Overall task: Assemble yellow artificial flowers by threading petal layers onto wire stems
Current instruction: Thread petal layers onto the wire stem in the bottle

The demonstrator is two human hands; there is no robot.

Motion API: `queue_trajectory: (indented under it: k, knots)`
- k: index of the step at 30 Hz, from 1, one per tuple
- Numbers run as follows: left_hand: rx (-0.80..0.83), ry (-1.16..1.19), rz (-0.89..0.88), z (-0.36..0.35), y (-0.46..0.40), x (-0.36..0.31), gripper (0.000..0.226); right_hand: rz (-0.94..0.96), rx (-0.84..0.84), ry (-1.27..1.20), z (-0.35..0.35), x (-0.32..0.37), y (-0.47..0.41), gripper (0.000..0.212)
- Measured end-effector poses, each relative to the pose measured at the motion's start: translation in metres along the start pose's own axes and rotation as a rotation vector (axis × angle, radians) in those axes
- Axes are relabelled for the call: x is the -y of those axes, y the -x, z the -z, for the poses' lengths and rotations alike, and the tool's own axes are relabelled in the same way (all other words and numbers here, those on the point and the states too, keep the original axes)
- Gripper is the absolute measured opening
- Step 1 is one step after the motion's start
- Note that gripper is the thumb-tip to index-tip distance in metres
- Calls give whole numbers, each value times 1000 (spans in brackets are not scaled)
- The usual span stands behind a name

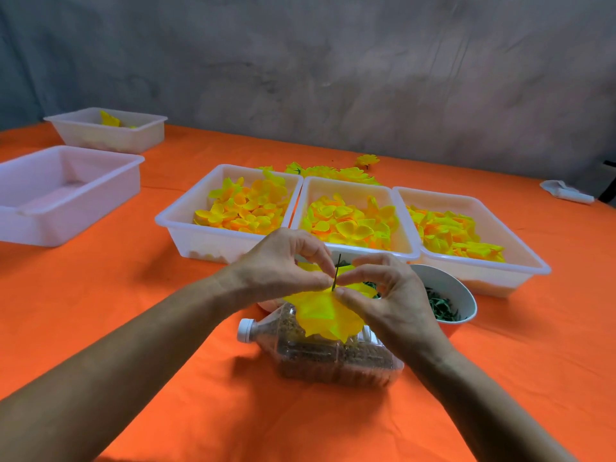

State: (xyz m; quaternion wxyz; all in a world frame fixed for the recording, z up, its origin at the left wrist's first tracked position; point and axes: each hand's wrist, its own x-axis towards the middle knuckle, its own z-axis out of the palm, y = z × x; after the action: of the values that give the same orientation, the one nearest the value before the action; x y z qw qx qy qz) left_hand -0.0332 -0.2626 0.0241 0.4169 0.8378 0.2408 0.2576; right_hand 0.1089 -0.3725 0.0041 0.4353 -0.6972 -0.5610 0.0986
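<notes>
Your left hand (280, 261) and right hand (386, 295) met above the table, fingers curled in close pinches around a thin dark wire stem (336, 271) that stood upright between them. A large yellow petal layer (320, 318) was already pierced on the stem and spread below your fingertips, which pressed at its centre. You appeared to be mid-threading, seating this layer down the wire. The next move likely called for picking another petal layer and finding its centre hole with the wire tip.

Directly beneath lay a clear plastic bottle (333, 355) on its side, filled with brown granules. Just right sat a white bowl (446, 288) of green pieces. Beyond stood three white trays of petals: left tray (186, 225), middle tray (350, 185), right tray (520, 261). An orange tablecloth (133, 311) covered everything.
</notes>
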Motion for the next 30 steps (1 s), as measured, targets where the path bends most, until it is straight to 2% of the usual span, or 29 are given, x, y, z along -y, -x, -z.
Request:
queue_trajectory:
  k: [1, 5, 12, 14, 17, 25, 28, 30]
  knots:
    - [13, -25, 1, -1, 3, 0, 10, -9, 13, -25, -1, 0, -1, 14]
    - [-60, -135, -8, -7, 7, 5, 18, -31, 29, -89, -2, -4, -2, 10]
    - [-41, -215, -102, -8, 3, 11, 14, 37, -63, -88, -14, -16, 5, 9]
    - [-23, -196, -122, -7, 2, 13, 13, 74, -111, -98, -19, -20, 8, 2]
    - [-21, -161, -156, -8, 0, 20, 12, 115, -145, -150, -24, -24, 10, 12]
    - [-71, -51, -125, -13, 5, 25, 12, 80, -130, -258, -24, -25, 13, 3]
    - [-96, -48, -130, -14, 7, 20, 10, 22, -77, -335, -19, -25, 16, 19]
    - [-141, -59, -138, -18, 7, 19, 13, -3, -44, -380, -16, -22, 18, 20]
